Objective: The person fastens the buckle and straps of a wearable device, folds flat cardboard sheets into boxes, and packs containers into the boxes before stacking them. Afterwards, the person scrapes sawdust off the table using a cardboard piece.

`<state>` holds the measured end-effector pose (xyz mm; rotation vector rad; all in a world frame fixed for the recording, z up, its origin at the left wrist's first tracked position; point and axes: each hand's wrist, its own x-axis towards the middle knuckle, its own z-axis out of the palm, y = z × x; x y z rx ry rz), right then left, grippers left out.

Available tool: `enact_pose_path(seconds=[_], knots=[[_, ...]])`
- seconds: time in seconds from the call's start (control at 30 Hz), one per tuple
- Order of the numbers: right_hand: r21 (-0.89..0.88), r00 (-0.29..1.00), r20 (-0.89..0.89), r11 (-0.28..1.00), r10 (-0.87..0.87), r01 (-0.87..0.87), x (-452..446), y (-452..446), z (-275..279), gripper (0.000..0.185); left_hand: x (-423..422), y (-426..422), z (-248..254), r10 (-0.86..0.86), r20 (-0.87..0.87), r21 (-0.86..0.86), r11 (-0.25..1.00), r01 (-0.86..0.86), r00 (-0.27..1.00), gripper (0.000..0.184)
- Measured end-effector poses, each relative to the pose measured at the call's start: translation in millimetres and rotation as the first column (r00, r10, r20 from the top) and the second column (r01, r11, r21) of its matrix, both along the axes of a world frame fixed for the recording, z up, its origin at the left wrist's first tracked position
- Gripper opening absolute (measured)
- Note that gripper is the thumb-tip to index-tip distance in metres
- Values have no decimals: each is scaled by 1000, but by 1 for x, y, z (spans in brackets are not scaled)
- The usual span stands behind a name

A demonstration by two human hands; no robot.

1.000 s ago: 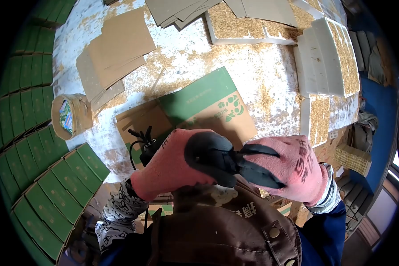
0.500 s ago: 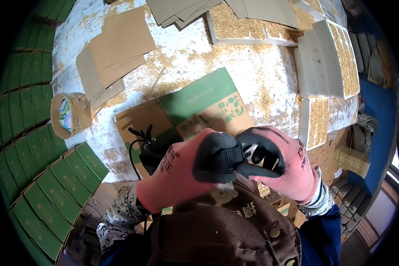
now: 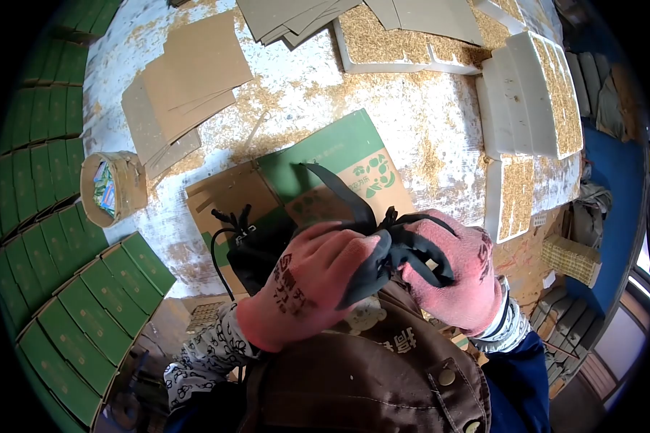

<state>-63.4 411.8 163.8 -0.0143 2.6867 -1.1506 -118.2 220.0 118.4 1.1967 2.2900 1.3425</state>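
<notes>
In front of my chest, my left hand [image 3: 307, 285] and my right hand [image 3: 451, 270] meet, both in pink gloves with dark coated fingers. Their fingers are closed round a black strap [image 3: 339, 189], whose loose end curves up and away to the left. A small dark piece pokes up between the two hands; I cannot make out what it is. Beside my left hand is a black device or pouch [image 3: 256, 249] with a thin cable. Beyond the hands, a flat green-and-brown carton [image 3: 318, 155] lies on the table.
White foam trays filled with straw-coloured bits [image 3: 531, 101] stand at the right and back. Loose cardboard sheets [image 3: 198, 68] lie at the back left, near a round tub [image 3: 131, 189] holding colourful packets. Stacked green boxes [image 3: 97, 310] line the left side.
The strap's loose end has come into view, rising above my hands. My left hand has turned and shifted slightly left and down; my right hand has drawn slightly inward.
</notes>
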Motion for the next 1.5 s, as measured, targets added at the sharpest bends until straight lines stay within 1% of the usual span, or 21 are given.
enact_pose_path(seconds=[0.07, 0.17, 0.2, 0.33, 0.47, 0.57, 0.7, 0.73, 0.83, 0.87, 0.9, 1.0, 1.1, 1.23, 1.27, 1.33, 1.37, 1.4, 1.43, 1.47, 1.5], knots=[[110, 998, -62, 994, 9, -2, 0, -9, 0, 32, 0, 0, -4, -6, -43, -9, 1000, 5, 999, 41], [114, 995, -90, 993, 54, -44, -2, -8, -3, 31, 2, -4, -7, -26, -1, -11, 1000, 26, 1000, 48], [149, 984, -139, 984, 115, -94, -3, -7, -4, 30, 1, -3, -7, -20, -5, 5, 1000, 20, 1000, 49], [86, 957, -232, 984, 174, -158, -3, 3, -10, 33, -6, -3, -3, -11, -28, 23, 1000, 12, 1000, 48], [-114, 984, -174, 992, 25, -45, -4, 3, -16, 34, -7, -8, -7, -18, 52, 66, 998, 14, 998, 49], [-268, 989, 41, 952, -144, 150, -2, -2, -10, 34, -6, -6, -8, 47, 18, 98, 994, -49, 999, 45], [-296, 982, 144, 942, -121, 160, 0, 6, -16, 35, -7, -9, -6, -39, -10, 13, 999, 39, 999, 43], [-352, 957, 269, 913, -112, 206, -4, 9, -12, 34, -9, -10, -6, -75, -37, -1, 997, 75, 997, 43], [-376, 978, 207, 920, -32, 109, -8, 14, -14, 34, -6, -9, -8, -89, -48, -33, 996, 87, 995, 45], [-238, 998, 51, 970, -40, 51, -10, 7, -14, 33, -6, -8, -9, -77, -40, -42, 996, 75, 996, 46], [-121, 999, -36, 993, 9, -13, -11, 4, -13, 34, -6, -8, -8, -65, -34, -45, 997, 64, 997, 47], [157, 968, -206, 981, 144, -112, -9, 1, -20, 34, -7, -7, -8, -39, -29, -38, 999, 37, 999, 51], [189, 964, -159, 965, 214, -183, -7, 6, -19, 33, -9, -5, -13, -45, -27, 13, 999, 45, 999, 53], [-146, 994, -54, 984, 93, -100, -2, 14, -25, 32, -16, -8, -21, -120, -21, 106, 987, 121, 993, 51], [-277, 1000, 8, 961, -1, 4, 0, 11, -25, 27, -17, -9, -23, -139, -33, 130, 981, 142, 990, 50], [-368, 991, 95, 922, -91, 120, 4, 9, -28, 24, -20, -10, -26, -147, 64, 178, 975, 134, 987, 49], [-408, 981, 141, 895, -133, 180, 5, 8, -32, 22, -21, -11, -26, -153, 112, 202, 971, 129, 982, 48], [-573, 964, 213, 779, -159, 255, 7, 6, -38, 18, -20, -12, -27, -147, 218, 230, 968, 96, 965, 48], [-596, 916, 365, 713, -169, 369, 8, 4, -38, 16, -18, -12, -26, -147, 320, 253, 965, 65, 936, 48], [-621, 909, 390, 687, -146, 377, 12, 7, -44, 18, -18, -13, -25, -149, 418, 272, 962, 32, 896, 49], [-646, 902, 414, 659, -121, 385, 15, 10, -51, 20, -19, -15, -24, -142, 393, 262, 964, 37, 908, 49]])
